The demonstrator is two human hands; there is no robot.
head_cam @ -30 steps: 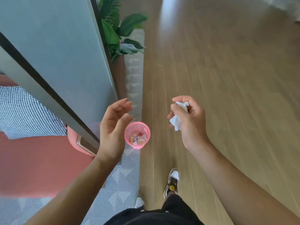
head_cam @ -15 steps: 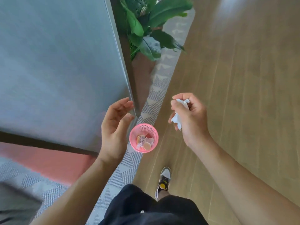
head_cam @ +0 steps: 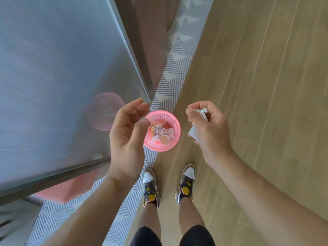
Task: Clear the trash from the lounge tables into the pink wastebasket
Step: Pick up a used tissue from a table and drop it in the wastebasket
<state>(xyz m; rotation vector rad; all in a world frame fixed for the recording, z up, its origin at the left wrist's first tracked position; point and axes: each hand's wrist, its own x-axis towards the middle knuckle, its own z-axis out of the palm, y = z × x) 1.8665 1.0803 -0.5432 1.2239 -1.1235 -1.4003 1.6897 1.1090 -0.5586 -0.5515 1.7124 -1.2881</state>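
Observation:
The pink wastebasket [head_cam: 171,121] stands on the floor right in front of my feet, at the seam of rug and wood floor. Inside it lie crumpled wrappers and a small round cup [head_cam: 164,139]. My right hand [head_cam: 206,129] hovers just right of the basket and grips a crumpled white tissue [head_cam: 194,133]. To the basket's left, my left hand [head_cam: 126,134] hangs with its fingers loosely curled and holds nothing; its thumb overlaps the basket's left rim in view.
A frosted glass partition [head_cam: 62,77] with a metal edge rises on the left and reflects the basket. A patterned grey rug [head_cam: 170,71] runs beside the wood floor [head_cam: 266,86]. A pink seat [head_cam: 71,190] shows under the partition. My two shoes [head_cam: 150,187] stand below the basket.
I have stepped closer and looked down, so the basket now lies directly below between both hands. The plant has left the view. My right hand still holds the tissue.

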